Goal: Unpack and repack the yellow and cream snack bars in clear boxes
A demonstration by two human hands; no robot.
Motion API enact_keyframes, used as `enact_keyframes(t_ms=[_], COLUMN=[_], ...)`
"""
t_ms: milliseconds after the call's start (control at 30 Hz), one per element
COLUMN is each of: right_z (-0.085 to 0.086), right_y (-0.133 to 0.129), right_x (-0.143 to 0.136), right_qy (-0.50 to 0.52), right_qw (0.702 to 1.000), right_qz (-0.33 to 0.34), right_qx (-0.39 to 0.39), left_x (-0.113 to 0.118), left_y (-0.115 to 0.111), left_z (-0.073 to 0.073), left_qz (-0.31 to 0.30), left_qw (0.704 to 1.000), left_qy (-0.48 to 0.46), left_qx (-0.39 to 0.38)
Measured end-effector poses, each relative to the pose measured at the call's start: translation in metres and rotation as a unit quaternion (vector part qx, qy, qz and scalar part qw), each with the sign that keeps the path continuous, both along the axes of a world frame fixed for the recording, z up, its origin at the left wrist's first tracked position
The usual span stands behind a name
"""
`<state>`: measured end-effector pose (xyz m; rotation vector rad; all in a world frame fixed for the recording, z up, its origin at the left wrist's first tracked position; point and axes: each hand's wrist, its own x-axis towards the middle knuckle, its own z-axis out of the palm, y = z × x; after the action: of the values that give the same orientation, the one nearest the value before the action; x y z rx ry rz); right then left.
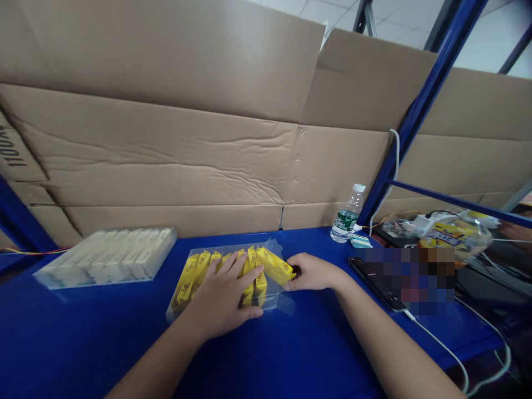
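Note:
A clear plastic box (272,301) rests on the blue tabletop, holding a row of several yellow packets (189,277) stood on edge. Across the middle of this row lies my left hand (218,299), palm down with fingers spread, touching the packets' tops. At the box's right end, my right hand (313,271) pinches the outer end of a yellow packet (272,265). That packet leans at a slant against the others. A small dark thing shows near the right fingertips; I cannot make out what it is.
A translucent box (112,257) with several pale packs stands at left. Behind rises a cardboard wall (187,149). To the right are a water bottle (347,216), a black phone (376,282) on a white cable (436,338), and a blue metal post (415,122).

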<state>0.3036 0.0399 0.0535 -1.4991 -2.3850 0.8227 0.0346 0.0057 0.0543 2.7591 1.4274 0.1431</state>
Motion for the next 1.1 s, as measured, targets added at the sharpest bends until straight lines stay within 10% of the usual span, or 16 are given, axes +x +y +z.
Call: enact_keyframes(t_ms=[533, 1100], right_z=[-0.007, -0.011], right_y=[-0.001, 0.004], right_x=[-0.010, -0.005], right_qy=[0.119, 0.238], right_qw=[0.992, 0.951], right_qz=[-0.013, 0.120], right_qx=[0.037, -0.159], left_x=[-0.002, -0.003], left_y=[0.001, 0.000], left_z=[-0.003, -0.003], left_qz=[-0.007, -0.004], left_qw=[1.000, 1.000], left_qy=[-0.021, -0.010], left_qx=[0.015, 0.017])
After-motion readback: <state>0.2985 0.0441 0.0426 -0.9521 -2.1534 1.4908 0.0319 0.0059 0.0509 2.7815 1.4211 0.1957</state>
